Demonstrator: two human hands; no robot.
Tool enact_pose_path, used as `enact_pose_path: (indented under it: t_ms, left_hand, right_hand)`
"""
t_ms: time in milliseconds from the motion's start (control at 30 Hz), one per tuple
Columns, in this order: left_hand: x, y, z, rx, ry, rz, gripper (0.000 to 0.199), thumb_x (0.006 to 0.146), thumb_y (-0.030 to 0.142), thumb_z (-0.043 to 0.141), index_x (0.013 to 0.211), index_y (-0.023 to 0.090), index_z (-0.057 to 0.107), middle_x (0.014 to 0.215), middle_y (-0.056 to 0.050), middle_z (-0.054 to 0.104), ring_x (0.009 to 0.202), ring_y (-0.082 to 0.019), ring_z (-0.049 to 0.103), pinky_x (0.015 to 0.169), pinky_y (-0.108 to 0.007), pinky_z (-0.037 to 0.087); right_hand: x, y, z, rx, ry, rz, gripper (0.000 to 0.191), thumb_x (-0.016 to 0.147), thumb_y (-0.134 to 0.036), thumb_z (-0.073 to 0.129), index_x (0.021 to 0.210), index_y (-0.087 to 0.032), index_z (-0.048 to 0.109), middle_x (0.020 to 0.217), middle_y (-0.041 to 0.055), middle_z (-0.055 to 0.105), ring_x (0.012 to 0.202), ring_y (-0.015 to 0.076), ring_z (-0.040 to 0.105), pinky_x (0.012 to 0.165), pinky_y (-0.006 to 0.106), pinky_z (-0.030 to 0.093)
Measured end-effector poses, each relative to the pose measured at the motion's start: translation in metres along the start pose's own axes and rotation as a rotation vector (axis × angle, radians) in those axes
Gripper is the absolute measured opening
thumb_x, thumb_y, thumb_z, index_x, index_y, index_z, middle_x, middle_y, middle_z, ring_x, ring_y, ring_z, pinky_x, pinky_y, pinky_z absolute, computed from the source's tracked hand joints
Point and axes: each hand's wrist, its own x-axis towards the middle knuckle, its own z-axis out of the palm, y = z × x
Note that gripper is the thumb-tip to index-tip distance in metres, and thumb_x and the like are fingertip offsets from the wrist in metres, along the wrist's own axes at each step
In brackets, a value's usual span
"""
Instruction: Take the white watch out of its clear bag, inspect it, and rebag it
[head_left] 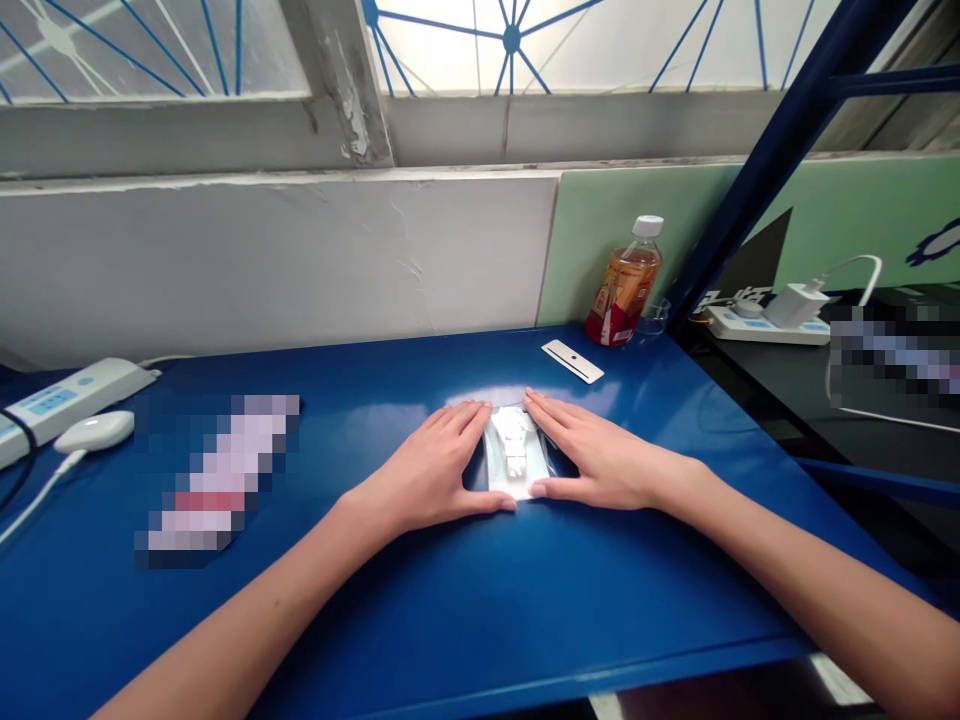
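A small clear plastic packet (516, 452) lies flat on the blue desk, with a white object inside whose kind I cannot make out. My left hand (439, 462) rests along the packet's left side, its fingers stretched out and its thumb tip at the lower edge. On the opposite side, my right hand (589, 452) mirrors it, fingertips at the upper corner and thumb tip on the lower right corner. Both hands have fingers and thumb apart, touching the packet's edges without wrapping round it.
Beyond the hands lies a small white card (573, 361) with a dark line. A white-capped drink bottle (626, 285) stands by the wall. At left are a power strip (79, 395), a white charger (96, 431) and a blurred-out object (225, 470). A blue metal post (780, 150) rises at right.
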Motion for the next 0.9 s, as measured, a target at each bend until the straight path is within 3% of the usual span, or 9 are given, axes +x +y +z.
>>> enact_pose_path:
  t_ms: [167, 400, 633, 767, 900]
  left_hand:
    - [0.0002, -0.0001, 0.0009, -0.018, 0.025, 0.001, 0.096, 0.077, 0.077, 0.056, 0.147, 0.015, 0.034, 0.149, -0.019, 0.042, 0.138, -0.037, 0.038, 0.111, -0.047, 0.03]
    - [0.0004, 0.0009, -0.0001, -0.02, 0.031, 0.007, 0.091, 0.077, 0.076, 0.057, 0.143, 0.016, 0.037, 0.146, -0.019, 0.046, 0.136, -0.037, 0.04, 0.111, -0.048, 0.031]
    - [0.0001, -0.0014, 0.0003, -0.028, 0.023, 0.005, 0.094, 0.078, 0.077, 0.055, 0.145, 0.014, 0.034, 0.148, -0.02, 0.043, 0.138, -0.036, 0.039, 0.111, -0.046, 0.031]
    - [-0.0014, -0.0026, -0.004, -0.013, -0.036, 0.01, 0.095, 0.084, 0.073, 0.049, 0.152, 0.012, 0.024, 0.156, -0.021, 0.03, 0.143, -0.036, 0.029, 0.113, -0.047, 0.028]
    - [-0.003, -0.0039, -0.0076, 0.019, -0.065, 0.03, 0.077, 0.096, 0.057, 0.04, 0.153, 0.009, 0.021, 0.158, -0.021, 0.023, 0.147, -0.033, 0.022, 0.115, -0.045, 0.026]
  right_hand:
    - [-0.0001, 0.0031, 0.0028, 0.011, 0.047, -0.023, 0.101, 0.082, -0.073, 0.051, 0.156, -0.011, 0.018, 0.159, 0.0191, 0.022, 0.146, 0.0357, 0.024, 0.116, 0.052, 0.03]
    - [0.001, 0.0007, -0.0005, -0.027, 0.023, -0.011, 0.103, 0.083, -0.073, 0.049, 0.153, -0.002, 0.022, 0.157, 0.0241, 0.023, 0.146, 0.0353, 0.026, 0.116, 0.051, 0.03]
    - [0.0014, 0.0015, -0.0035, -0.037, 0.049, -0.036, 0.102, 0.082, -0.073, 0.052, 0.154, -0.007, 0.022, 0.157, 0.0232, 0.024, 0.144, 0.0364, 0.029, 0.114, 0.053, 0.033]
    - [0.0028, 0.0019, -0.007, -0.06, 0.112, -0.09, 0.081, 0.09, -0.062, 0.05, 0.15, -0.01, 0.034, 0.151, 0.0214, 0.04, 0.136, 0.0353, 0.042, 0.108, 0.05, 0.041]
    - [0.0043, 0.0049, -0.0055, -0.098, 0.231, -0.09, 0.054, 0.095, -0.048, 0.049, 0.139, -0.017, 0.05, 0.131, 0.0178, 0.059, 0.113, 0.0311, 0.06, 0.092, 0.046, 0.051]
